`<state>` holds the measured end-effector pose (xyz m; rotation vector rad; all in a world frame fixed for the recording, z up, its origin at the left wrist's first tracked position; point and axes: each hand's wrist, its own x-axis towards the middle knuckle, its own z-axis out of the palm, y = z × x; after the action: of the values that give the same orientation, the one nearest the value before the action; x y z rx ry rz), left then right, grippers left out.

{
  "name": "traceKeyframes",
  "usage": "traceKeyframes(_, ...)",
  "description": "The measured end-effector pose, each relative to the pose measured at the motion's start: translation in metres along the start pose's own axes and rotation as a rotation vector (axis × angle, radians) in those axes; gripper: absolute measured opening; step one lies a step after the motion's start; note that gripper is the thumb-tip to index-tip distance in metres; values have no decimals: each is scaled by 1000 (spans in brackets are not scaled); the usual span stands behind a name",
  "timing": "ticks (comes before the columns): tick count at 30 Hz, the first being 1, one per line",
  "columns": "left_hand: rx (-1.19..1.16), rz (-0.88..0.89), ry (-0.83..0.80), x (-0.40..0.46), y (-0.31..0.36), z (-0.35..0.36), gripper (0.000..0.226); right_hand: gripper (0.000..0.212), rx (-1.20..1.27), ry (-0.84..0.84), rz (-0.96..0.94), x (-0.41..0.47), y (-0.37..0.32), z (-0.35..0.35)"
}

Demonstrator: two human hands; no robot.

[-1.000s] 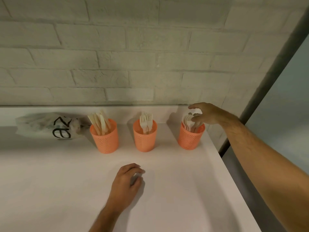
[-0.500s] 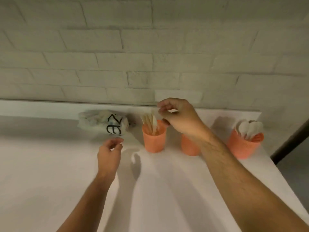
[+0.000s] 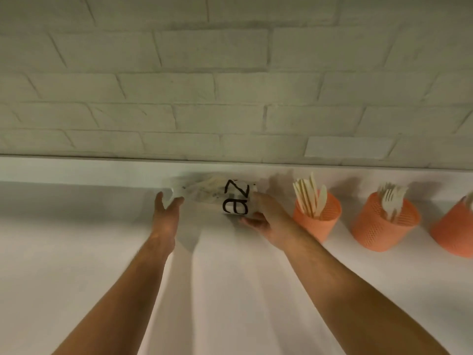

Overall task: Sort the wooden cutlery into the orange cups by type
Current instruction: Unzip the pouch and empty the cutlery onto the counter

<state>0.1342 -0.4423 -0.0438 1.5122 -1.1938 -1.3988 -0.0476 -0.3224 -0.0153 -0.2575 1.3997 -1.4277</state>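
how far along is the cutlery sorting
Largely done, it seems: knives stand in one orange cup, forks in the next; a third cup is cut off. The right hand grips the plastic bag, the left hand reaches it. Bag contents unclear.

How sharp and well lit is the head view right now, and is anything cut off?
Head view: dim, warm light; soft all over, the left hand and the bag smeared by motion; arm shadows streak the white counter; wide-angle bending of the brick wall; the rightmost orange cup is cropped by the frame edge.
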Motion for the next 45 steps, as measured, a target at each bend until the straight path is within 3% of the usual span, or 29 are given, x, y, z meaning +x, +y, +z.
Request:
traceKeyframes(4, -1, -13, -94, 28, 7, 5, 67, 12, 85, 113, 9, 12, 5, 9)
traceKeyframes(10, -78, -71, -60, 38, 15, -7, 41, 20, 237, 182, -10, 15, 16, 11)
traceKeyframes(14, -215, -154, -77, 26, 10, -27, 44, 23, 233, 201, -14, 1, 25, 7)
traceKeyframes(19, -306, -202, -112, -10, -12, -59, 25, 29, 114, 142, -79, -34, 36, -2)
traceKeyframes(21, -374, -204, -151, -28, -18, -68, 38, 27, 23, 137, -136, -55, 39, -8)
traceKeyframes(22, -421, -205, -185, -40, -18, -70, 44, 24, -7, 136, -175, -66, 39, -13)
traceKeyframes(24, -477, -235, -259, -74, -13, -68, 30, 10, -14, 127, -246, -88, 37, -30)
traceKeyframes(28, -472, -266, -448, -155, 5, -40, 23, 20, 3, 38, -412, -135, 18, -82)
traceKeyframes(32, -427, -179, -491, -220, 19, 2, 35, 26, -45, -35, -474, -181, -8, -147)
traceKeyframes(35, -407, -5, -492, -259, 30, 37, 16, 28, -32, -33, -503, -206, -28, -199)
traceKeyframes(39, -288, 247, -435, -295, 35, 76, 10, 22, -98, 76, -571, -231, -44, -251)
traceKeyframes(45, -374, 304, -497, -338, 33, 98, 16, 26, -137, 129, -668, -242, -48, -292)
